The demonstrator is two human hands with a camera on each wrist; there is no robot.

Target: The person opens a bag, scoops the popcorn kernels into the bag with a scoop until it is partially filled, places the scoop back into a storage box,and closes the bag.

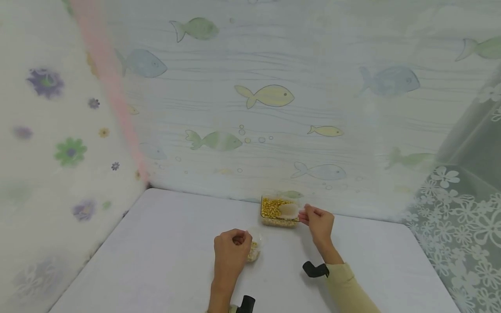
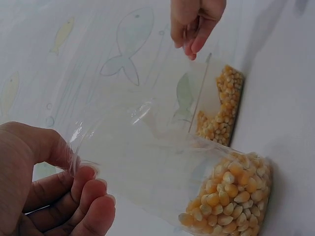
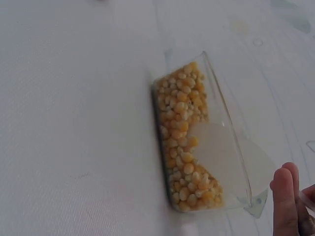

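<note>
My left hand [image 1: 231, 250] pinches the top edge of a clear plastic bag [image 2: 142, 147] between thumb and fingers. Corn kernels [image 2: 229, 194] fill the bottom of that bag, which stands on the table. Ahead and to the right is a clear rectangular container [image 1: 279, 222] holding more yellow corn kernels [image 3: 177, 108]. The right hand [image 1: 320, 224] grips a whitish scoop [image 1: 289, 210] by its handle at the container's right side. The scoop's bowl [image 3: 214, 150] lies inside the container, against the kernels.
A white-covered table [image 1: 168, 252] spreads under both hands. Just behind the container hangs a pale curtain [image 1: 270, 130] printed with fish, close to the table's back edge. Side curtains with flowers [image 1: 70, 152] stand at left and right.
</note>
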